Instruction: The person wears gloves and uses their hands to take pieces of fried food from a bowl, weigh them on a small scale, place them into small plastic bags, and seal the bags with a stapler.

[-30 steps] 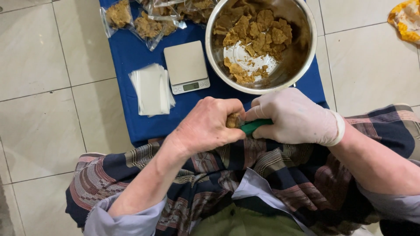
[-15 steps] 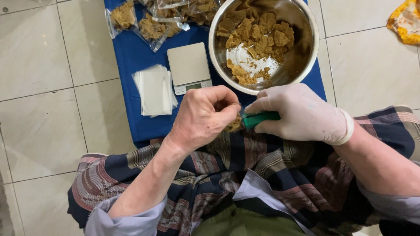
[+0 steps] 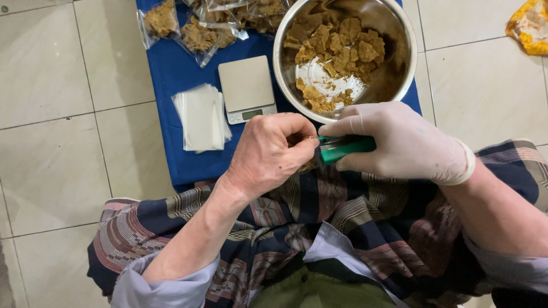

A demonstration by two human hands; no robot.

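My bare left hand [image 3: 269, 149] is closed around a small clear bag of brown pieces, mostly hidden under the fingers, with a bit showing at the bag [image 3: 307, 165]. My right hand [image 3: 402, 144], in a white glove, grips a green stapler [image 3: 342, 149] whose nose meets the bag's edge. Both hands hover over my lap, just in front of a steel bowl [image 3: 399, 68] of brown chunks.
A blue cloth [image 3: 171, 74] on the tiled floor carries a small digital scale [image 3: 246, 88], a stack of empty clear bags [image 3: 201, 117] and several filled bags [image 3: 197, 31] at the far edge. An orange-yellow packet [image 3: 531, 25] lies at the top right.
Both hands have shifted slightly right and stay pressed together; the green stapler now shows more between the gloved fingers.
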